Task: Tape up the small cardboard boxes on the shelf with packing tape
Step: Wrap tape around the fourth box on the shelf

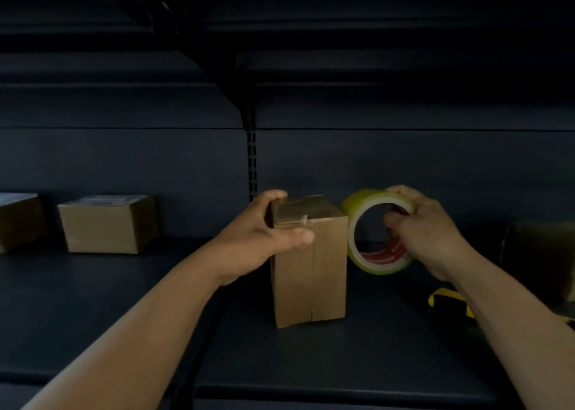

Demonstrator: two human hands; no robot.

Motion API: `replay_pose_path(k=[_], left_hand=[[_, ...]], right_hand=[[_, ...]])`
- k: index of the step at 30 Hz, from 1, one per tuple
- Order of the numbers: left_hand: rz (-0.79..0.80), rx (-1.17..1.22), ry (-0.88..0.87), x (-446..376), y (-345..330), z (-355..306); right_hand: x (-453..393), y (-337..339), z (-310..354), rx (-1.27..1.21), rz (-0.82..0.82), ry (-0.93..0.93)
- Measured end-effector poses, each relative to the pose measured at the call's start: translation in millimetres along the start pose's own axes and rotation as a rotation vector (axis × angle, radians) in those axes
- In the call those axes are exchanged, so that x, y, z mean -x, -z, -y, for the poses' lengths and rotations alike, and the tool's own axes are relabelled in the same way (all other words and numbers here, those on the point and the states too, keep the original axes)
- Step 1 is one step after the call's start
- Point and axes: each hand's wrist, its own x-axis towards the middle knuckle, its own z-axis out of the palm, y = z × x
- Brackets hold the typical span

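A small brown cardboard box stands upright on the dark shelf, with a strip of clear tape across its top. My left hand grips the box's upper left corner, fingers over the top edge and thumb on the front face. Just right of the box, my right hand holds a yellowish roll of packing tape on edge, fingers over its rim and thumb inside the ring. The roll nearly touches the box's right side.
Another cardboard box sits at the back left, with a third box at the left edge. A dark box stands at the far right. A black and yellow object lies under my right forearm. A slotted upright divides the back panel.
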Motion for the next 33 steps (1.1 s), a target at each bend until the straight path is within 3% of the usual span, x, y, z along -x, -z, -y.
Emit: replay_pose_path(k=[3, 7, 11, 14, 21, 27, 30, 33], left_hand=[[0.080, -0.171, 0.045, 1.6, 0.5, -15.1], [0.277, -0.735, 0.097, -12.3, 12.9, -62.9], [0.520, -0.925, 0.145, -32.0, -5.1, -94.0], [0.576, -0.880, 0.135, -40.6, -10.8, -85.8], [0.233, -0.509, -0.014, -25.3, 24.7, -56.5], [0.138, -0.063, -0.020, -2.6, 18.5, 2.1], [0.185, -0.223, 0.062, 7.7, 15.1, 20.7], [0.238, -0.386, 0.137, 3.2, 22.7, 19.5]], right_hand=[[2.1, 5.4, -0.2, 0.089, 0.001, 0.010], [4.7, 9.6, 6.2, 0.146, 0.006, 0.083], [6.2, 3.3, 17.7, 0.194, 0.056, 0.174], [7.6, -1.5, 19.9, 0.194, 0.076, 0.198], [9.1, -11.0, 23.4, -0.064, -0.014, 0.146], [3.3, -30.7, 37.7, -0.332, 0.098, 0.008], [5.7, -50.2, 39.8, -0.203, 0.210, 0.016], [4.4, -60.7, 41.1, -0.102, 0.212, 0.050]])
